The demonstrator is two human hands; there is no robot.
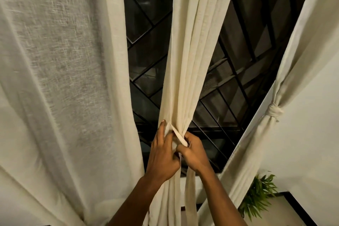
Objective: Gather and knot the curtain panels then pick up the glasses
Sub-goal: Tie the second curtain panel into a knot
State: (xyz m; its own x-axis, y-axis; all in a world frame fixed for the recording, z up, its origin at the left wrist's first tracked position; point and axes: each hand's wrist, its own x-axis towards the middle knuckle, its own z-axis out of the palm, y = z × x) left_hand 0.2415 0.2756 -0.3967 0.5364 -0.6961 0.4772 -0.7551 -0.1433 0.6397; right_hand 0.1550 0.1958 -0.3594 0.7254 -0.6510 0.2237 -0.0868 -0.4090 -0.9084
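Cream curtain panel [192,60] gathered before dark grilled window [146,42], white wall [311,134] right.

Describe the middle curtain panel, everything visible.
The middle curtain panel is cream woven cloth, hanging in long folds before the dark window grille. It is bunched tight at hand level, a strip of its own cloth wrapped across the bunch, and falls loose below. The left hand holds the bunch, forefinger straight against it; the right hand grips the strip. The knot looks unfinished.
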